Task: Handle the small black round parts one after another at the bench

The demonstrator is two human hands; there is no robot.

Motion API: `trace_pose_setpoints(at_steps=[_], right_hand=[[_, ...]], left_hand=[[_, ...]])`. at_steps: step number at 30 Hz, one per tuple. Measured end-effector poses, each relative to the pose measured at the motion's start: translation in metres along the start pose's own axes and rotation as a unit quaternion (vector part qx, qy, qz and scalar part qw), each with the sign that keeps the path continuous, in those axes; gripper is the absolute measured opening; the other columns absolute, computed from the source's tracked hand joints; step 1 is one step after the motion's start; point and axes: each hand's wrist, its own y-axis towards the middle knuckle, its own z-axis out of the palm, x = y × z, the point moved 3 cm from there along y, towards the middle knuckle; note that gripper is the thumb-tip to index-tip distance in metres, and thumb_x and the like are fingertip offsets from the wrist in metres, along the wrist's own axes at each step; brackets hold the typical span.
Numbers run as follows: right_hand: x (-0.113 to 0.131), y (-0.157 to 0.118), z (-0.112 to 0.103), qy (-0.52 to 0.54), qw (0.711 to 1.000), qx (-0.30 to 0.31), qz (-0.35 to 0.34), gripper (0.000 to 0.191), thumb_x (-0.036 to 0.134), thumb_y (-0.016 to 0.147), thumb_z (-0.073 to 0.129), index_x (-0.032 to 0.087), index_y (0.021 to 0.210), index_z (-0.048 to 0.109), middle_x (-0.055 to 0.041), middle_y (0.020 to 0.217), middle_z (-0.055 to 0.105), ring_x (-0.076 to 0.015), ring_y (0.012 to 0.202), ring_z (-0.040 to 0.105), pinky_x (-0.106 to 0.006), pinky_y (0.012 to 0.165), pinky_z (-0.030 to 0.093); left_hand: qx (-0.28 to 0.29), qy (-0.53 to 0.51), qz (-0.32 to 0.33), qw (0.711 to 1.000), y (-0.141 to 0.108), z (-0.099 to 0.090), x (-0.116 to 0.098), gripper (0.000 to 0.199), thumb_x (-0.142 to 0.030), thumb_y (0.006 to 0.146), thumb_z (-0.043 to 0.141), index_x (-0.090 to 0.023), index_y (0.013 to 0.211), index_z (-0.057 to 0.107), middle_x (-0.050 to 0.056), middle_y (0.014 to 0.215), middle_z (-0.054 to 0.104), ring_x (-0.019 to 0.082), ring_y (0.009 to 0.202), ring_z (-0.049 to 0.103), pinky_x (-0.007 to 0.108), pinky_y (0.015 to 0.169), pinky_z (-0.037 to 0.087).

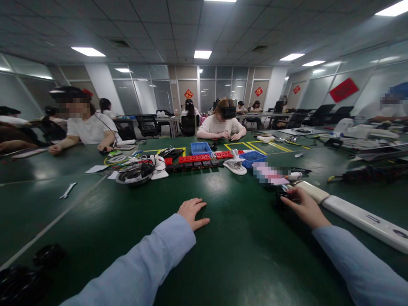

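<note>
My left hand (pixel 193 213) lies flat on the green tabletop (pixel 229 246), its fingers stretched out and apart, holding nothing. Off to the right, my right hand (pixel 304 207) has its thumb and fingers closed on a small black round object (pixel 280 199), partly hidden by the fingers. Its exact kind does not show. Beside that hand runs a long white device (pixel 360 212) with a cream-coloured end. Just beyond it, pinkish packets (pixel 270 174) lie near a blue tray (pixel 253 158).
Across the table stand red-and-black power strips (pixel 194 160), a white clip-like stand (pixel 236 163), a second blue tray (pixel 200 148) and a metal bowl of cables (pixel 135 173). A wrench (pixel 68 191) lies left. Black round parts (pixel 24 282) sit at lower left. Co-workers sit opposite.
</note>
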Motion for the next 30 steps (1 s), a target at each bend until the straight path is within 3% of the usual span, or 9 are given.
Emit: trace_pose_setpoints(at_steps=[6, 15, 17, 21, 23, 26, 28, 30], right_hand=[[0.008, -0.008, -0.004, -0.007, 0.998, -0.024, -0.056, 0.048, 0.051, 0.064, 0.054, 0.017, 0.097, 0.049, -0.0102, 0.095, 0.057, -0.0239, 0.085, 0.055, -0.038, 0.077, 0.045], [-0.003, -0.011, 0.004, -0.028, 0.999, 0.019, -0.018, 0.054, 0.05, 0.063, 0.054, 0.013, 0.103, 0.049, -0.012, 0.1, 0.056, -0.0244, 0.091, 0.054, -0.04, 0.081, 0.044], [0.002, -0.012, -0.001, -0.052, 0.998, -0.009, -0.029, 0.059, 0.051, 0.062, 0.054, 0.013, 0.106, 0.047, -0.0114, 0.098, 0.056, -0.0244, 0.09, 0.054, -0.041, 0.08, 0.044], [0.04, -0.031, -0.005, -0.141, 0.976, -0.15, -0.078, 0.049, 0.053, 0.071, 0.043, 0.017, 0.104, 0.048, -0.0105, 0.098, 0.054, -0.0265, 0.092, 0.051, -0.044, 0.081, 0.041], [0.074, -0.047, 0.014, -0.145, 0.972, -0.105, -0.152, 0.041, 0.049, 0.075, 0.04, 0.02, 0.102, 0.05, -0.0095, 0.099, 0.054, -0.0271, 0.097, 0.049, -0.043, 0.084, 0.04], [0.129, -0.074, 0.073, -0.167, 0.933, 0.137, -0.287, 0.031, 0.042, 0.076, 0.044, 0.021, 0.096, 0.056, -0.0076, 0.106, 0.053, -0.0245, 0.103, 0.046, -0.039, 0.09, 0.036], [0.156, -0.081, 0.115, -0.198, 0.91, 0.214, -0.296, 0.037, 0.039, 0.077, 0.043, 0.022, 0.109, 0.052, -0.0063, 0.122, 0.044, -0.0241, 0.114, 0.037, -0.038, 0.097, 0.028], [0.171, -0.073, 0.15, -0.241, 0.915, 0.229, -0.23, 0.045, 0.037, 0.081, 0.037, 0.016, 0.12, 0.043, -0.01, 0.126, 0.041, -0.0238, 0.116, 0.035, -0.039, 0.098, 0.026]], left_hand=[[0.002, -0.003, -0.001, 1.0, -0.001, 0.0, -0.001, 0.061, -0.055, 0.071, 0.047, -0.018, 0.119, 0.045, 0.01, 0.127, 0.043, 0.026, 0.118, 0.035, 0.042, 0.098, 0.029], [0.0, -0.01, -0.007, 1.0, -0.002, -0.003, -0.003, 0.061, -0.055, 0.07, 0.048, -0.019, 0.119, 0.046, 0.009, 0.127, 0.044, 0.026, 0.119, 0.035, 0.042, 0.098, 0.028], [-0.001, -0.013, -0.006, 1.0, -0.003, -0.004, -0.004, 0.061, -0.055, 0.07, 0.048, -0.019, 0.119, 0.046, 0.009, 0.127, 0.044, 0.026, 0.118, 0.035, 0.042, 0.098, 0.028], [-0.008, -0.02, -0.004, 1.0, -0.003, -0.005, -0.004, 0.061, -0.055, 0.07, 0.05, -0.018, 0.119, 0.046, 0.01, 0.126, 0.044, 0.027, 0.117, 0.036, 0.043, 0.097, 0.028], [-0.014, -0.025, -0.002, 1.0, -0.003, -0.005, -0.005, 0.061, -0.054, 0.069, 0.051, -0.018, 0.118, 0.047, 0.011, 0.125, 0.045, 0.028, 0.117, 0.037, 0.044, 0.096, 0.029], [-0.021, -0.033, 0.0, 0.999, -0.003, -0.007, -0.006, 0.06, -0.053, 0.068, 0.053, -0.017, 0.116, 0.048, 0.011, 0.124, 0.046, 0.028, 0.116, 0.038, 0.045, 0.096, 0.03], [-0.019, -0.039, -0.014, 0.999, -0.005, -0.008, -0.007, 0.057, -0.05, 0.069, 0.053, -0.017, 0.116, 0.049, 0.011, 0.124, 0.046, 0.027, 0.117, 0.038, 0.044, 0.097, 0.029], [-0.009, -0.044, -0.036, 0.998, -0.012, -0.009, -0.01, 0.055, -0.047, 0.071, 0.053, -0.017, 0.117, 0.048, 0.011, 0.126, 0.045, 0.026, 0.118, 0.036, 0.046, 0.098, 0.027]])
